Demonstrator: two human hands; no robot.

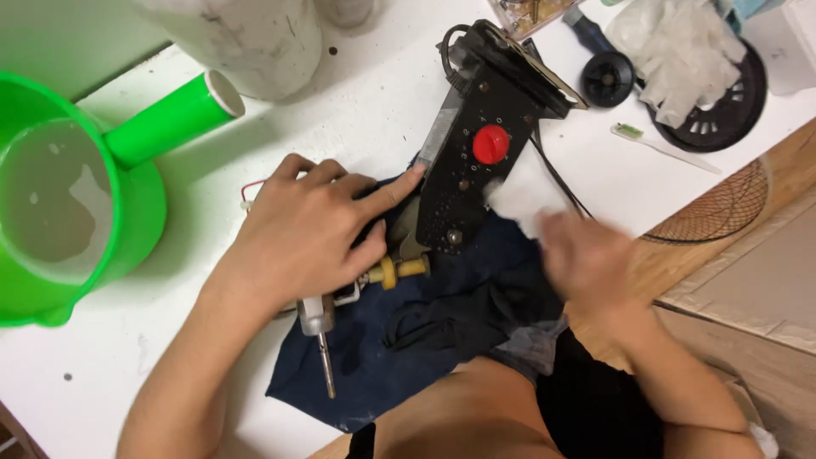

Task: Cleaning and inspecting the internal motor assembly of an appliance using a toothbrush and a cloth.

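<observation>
Two hands — left hand [306, 229], right hand [586, 259] — one black housing [476, 161].

There were two hands, one black control panel [476, 161] with one red knob [490, 144], one green jug [76, 212], one dark blue cloth [442, 331], one white tissue [523, 194], and two black wheels: a small one [609, 79] and a large one [722, 115].

a white, scuffed counter [357, 110] fills most of the view under even, soft light. at the right its edge meets a brown wooden surface [680, 255], and beyond that lies a pale beige panel [765, 285].
</observation>
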